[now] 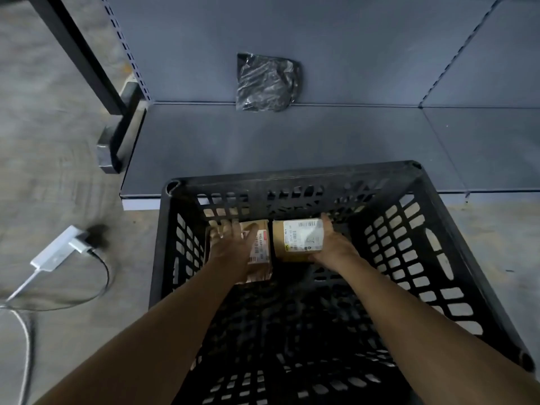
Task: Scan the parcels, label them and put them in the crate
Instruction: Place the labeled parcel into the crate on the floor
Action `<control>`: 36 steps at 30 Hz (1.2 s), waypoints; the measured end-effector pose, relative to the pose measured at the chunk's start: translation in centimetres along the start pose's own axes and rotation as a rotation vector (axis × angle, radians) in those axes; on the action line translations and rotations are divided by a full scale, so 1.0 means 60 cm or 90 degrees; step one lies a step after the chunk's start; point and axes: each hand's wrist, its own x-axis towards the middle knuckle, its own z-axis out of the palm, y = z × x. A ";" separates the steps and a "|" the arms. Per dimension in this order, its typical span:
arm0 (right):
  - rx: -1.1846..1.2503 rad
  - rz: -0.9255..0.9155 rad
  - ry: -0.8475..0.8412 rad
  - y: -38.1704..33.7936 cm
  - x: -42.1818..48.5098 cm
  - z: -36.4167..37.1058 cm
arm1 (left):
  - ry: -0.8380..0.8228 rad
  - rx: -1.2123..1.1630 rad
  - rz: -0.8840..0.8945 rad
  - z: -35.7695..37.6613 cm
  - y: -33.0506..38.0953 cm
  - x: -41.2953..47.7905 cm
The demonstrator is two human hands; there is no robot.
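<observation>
Right hand (333,244) grips a labelled brown cardboard parcel (295,238) inside the black plastic lattice crate (292,173); left hand (230,247) lies spread-fingered on a second brown labelled box (258,270) beside it. Those two look done; the black plastic-wrapped packet (267,81) on the grey shelf (263,141) likely remains.

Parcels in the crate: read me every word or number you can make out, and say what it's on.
Left parcel, white label: a sideways code that seems to start "940-"; the rest is blurred.
Right parcel, white label: barcodes and fine print, all too small to read.
Black bag: no text visible.
</observation>
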 end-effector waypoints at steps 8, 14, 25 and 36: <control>0.000 0.016 -0.009 -0.011 -0.004 0.029 | 0.018 -0.003 0.001 0.022 -0.001 -0.008; -0.008 -0.001 -0.014 -0.033 -0.105 -0.052 | -0.019 0.025 0.009 -0.079 0.005 -0.081; -0.047 -0.154 0.053 -0.208 -0.506 -0.424 | 0.037 -0.027 -0.059 -0.530 -0.059 -0.451; -0.136 -0.393 0.124 -0.450 -0.887 -0.652 | 0.176 -0.133 -0.261 -0.848 -0.202 -0.865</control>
